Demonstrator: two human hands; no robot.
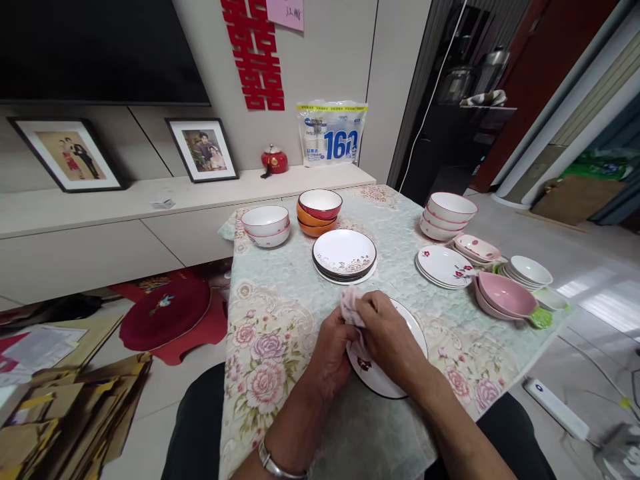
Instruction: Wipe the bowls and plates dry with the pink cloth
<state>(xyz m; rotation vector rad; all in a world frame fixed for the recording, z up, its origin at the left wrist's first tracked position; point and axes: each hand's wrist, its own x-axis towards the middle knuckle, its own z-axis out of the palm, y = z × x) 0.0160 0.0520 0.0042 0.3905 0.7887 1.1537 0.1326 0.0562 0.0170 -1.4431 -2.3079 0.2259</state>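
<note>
Left-hand grip and right-hand grip are both closed on a pink cloth. A white plate is beneath them, near side of the bench; whether held or resting, cannot tell. Step in hand: apparently wiping. Next move calls for steadying that plate. Plate stack just beyond; white bowls far left.

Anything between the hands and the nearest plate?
Only a pale pink cloth, held in the left hand and right hand at the far-left edge of the nearest plate; nothing else visible intervenes. What the hands cover is hidden.
</note>
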